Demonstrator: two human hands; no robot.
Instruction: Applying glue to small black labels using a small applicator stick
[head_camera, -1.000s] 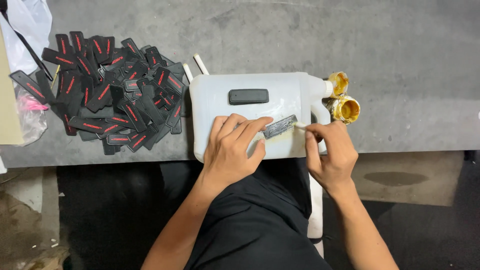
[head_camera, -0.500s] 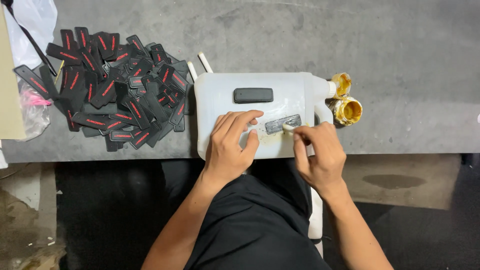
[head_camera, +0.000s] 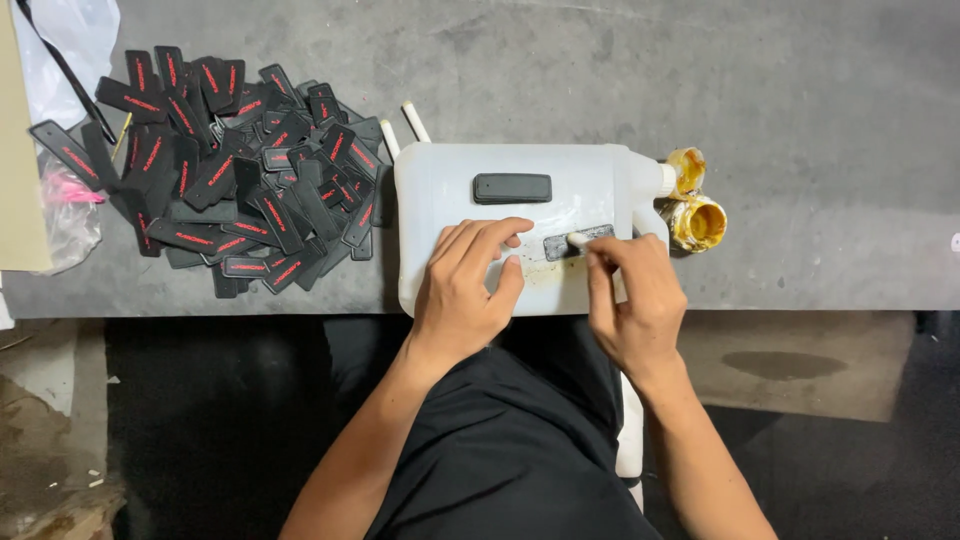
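— Grey table (head_camera: 800, 120) fills the top of the view, and a white plastic jug (head_camera: 440, 200) lies flat at its near edge, in the middle; what is different from a moment ago?

— Right hand (head_camera: 635, 300) has slid left; its white stick (head_camera: 578, 239) now touches the small dark patch (head_camera: 580, 242) on the jug, where a second ago it was off to the right; I think the brushing of the patch has begun.

— What are the fingers doing?

— Right fingers pinch the stick; left hand (head_camera: 470, 285) lies flat and loose on the jug, just left of the patch, gripping nothing.

— Which way does the patch lie?

— Its long side runs left to right, along the near edge, with the right end tipped a bit toward the far edge; another dark patch (head_camera: 512, 187) lies straight above it.

— What else is there?

— Two yellow glue pots (head_camera: 695, 222) sit at the jug's right end; a pile of black and red patches (head_camera: 220, 170) lies toward the far left corner.
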